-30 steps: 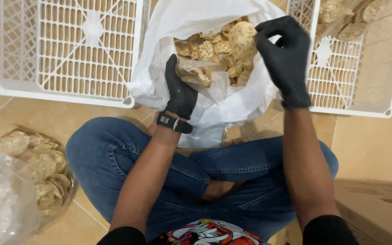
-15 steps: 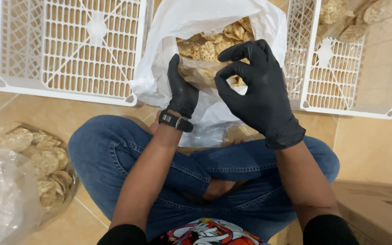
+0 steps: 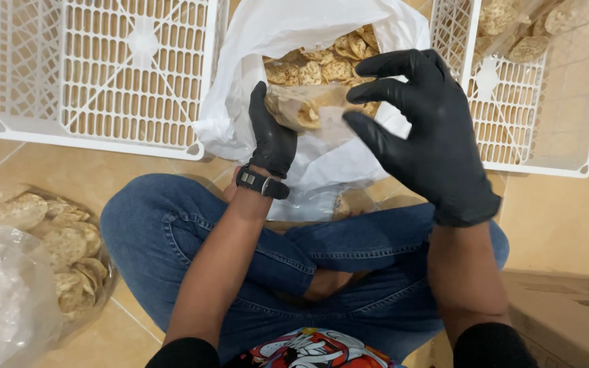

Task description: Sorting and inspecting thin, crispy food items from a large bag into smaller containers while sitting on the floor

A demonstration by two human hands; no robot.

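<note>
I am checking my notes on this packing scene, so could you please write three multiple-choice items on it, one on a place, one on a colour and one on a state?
1. Where does the big white bag of crackers lie?
A. between the two white crates
B. inside the cardboard box
C. on the person's knee

2. What colour are the gloves on both hands?
A. blue
B. black
C. white

3. What is the left hand doing?
A. resting flat on the floor
B. gripping a crate rim
C. holding a small clear bag of crackers

Answers:
1 A: the bag sits on the floor between the left crate and the right crate.
2 B: the left hand and the right hand both wear black gloves.
3 C: its grip closes on the clear bag, while the right hand hovers open beside it.
</note>
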